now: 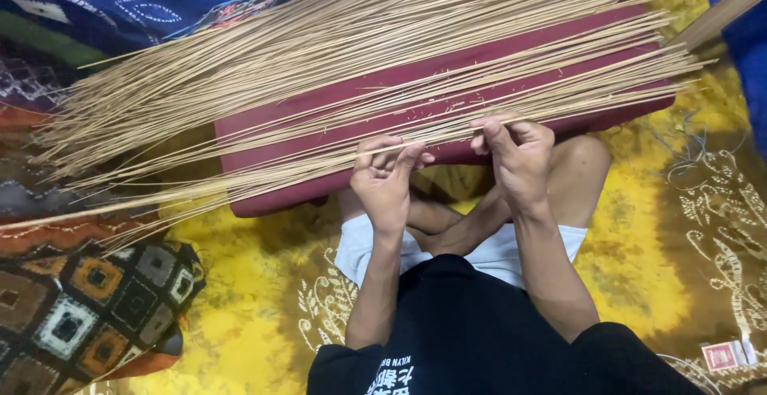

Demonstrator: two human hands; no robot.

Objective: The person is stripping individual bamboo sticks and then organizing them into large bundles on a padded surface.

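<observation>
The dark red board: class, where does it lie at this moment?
In the head view, the dark red board lies across the middle on the yellow cloth, under the spread of thin sticks, just beyond the left hand and right hand.

Only one package is seen in the head view. A small red box [721, 356] is laid flat on the yellow patterned cloth [639, 283], near the bottom right corner. It is rectangular, with a paler panel on its face. Just beside it, at its right edge, a small white item [748, 353] is placed; it is possibly a second packet, but this cannot be told.
</observation>
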